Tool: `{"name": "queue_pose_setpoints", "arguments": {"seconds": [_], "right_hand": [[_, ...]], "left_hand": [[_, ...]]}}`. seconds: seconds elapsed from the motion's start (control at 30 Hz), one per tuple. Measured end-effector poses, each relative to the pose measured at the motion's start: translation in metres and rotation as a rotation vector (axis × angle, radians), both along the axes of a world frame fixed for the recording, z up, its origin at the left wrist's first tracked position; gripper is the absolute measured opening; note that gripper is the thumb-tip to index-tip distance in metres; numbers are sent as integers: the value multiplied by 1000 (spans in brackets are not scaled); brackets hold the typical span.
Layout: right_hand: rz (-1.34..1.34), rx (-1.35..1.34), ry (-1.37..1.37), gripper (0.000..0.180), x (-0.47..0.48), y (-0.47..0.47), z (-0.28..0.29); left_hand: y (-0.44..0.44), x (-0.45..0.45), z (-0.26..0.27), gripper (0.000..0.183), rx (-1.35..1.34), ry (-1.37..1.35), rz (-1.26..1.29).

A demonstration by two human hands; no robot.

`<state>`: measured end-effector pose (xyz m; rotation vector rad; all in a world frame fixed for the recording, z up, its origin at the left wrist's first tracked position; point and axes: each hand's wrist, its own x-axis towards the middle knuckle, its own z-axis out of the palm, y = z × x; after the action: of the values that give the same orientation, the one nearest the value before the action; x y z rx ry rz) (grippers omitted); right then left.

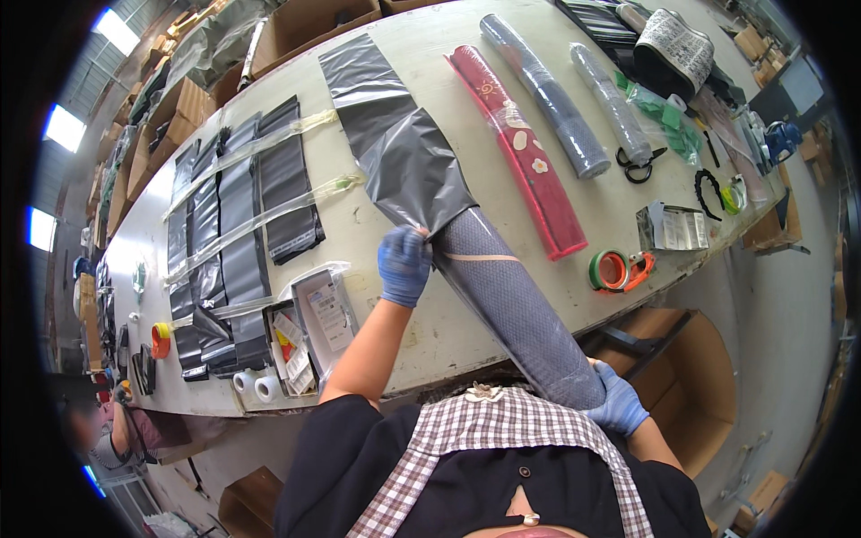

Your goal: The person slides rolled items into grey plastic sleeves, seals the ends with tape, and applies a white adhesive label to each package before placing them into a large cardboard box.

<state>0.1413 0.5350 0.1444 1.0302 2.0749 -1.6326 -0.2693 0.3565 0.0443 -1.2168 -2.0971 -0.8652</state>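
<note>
A grey-blue rolled mat in clear film slants from my body up onto the table, its far end inside the mouth of a dark grey plastic bag. My left hand, in a blue glove, pinches the bag's edge beside the roll. My gloved right hand grips the roll's near end at the table's edge. A pale band runs across the roll. Right of it lie a red roll with flower prints, another grey-blue roll and a thinner clear-wrapped roll.
Stacked dark plastic bags lie at left under clear tape strips. Black scissors, tape rolls and a small box of labels are at right. An open carton stands below the table's edge. Another person is at far left.
</note>
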Motion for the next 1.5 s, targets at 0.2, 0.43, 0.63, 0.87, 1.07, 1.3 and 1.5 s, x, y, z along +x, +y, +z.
{"name": "queue_pose_setpoints", "arguments": {"seconds": [0.2,0.43,0.63,0.87,1.07,1.3,1.5], "right_hand": [[64,31,41,106,-28,-2,-1],[284,520,-57,105,-133,-2,-11],[377,599,139,82,-276,15,-56],[-92,477,339,67,-509,31,-125],[245,525,146,32,-497,44,-142],[302,487,53,28,-301,54,-85],[355,202,-34,106,-70,57,-52]], "left_hand": [[6,-8,-84,32,457,-1324,423],[27,-34,-78,29,-81,-1008,342],[-10,-125,-112,33,276,-1173,359],[0,-113,-108,30,364,-1131,389],[-11,-73,-65,28,211,-1246,385],[-3,40,-32,16,-186,-1519,200],[-16,62,-62,12,170,-1708,185]]}}
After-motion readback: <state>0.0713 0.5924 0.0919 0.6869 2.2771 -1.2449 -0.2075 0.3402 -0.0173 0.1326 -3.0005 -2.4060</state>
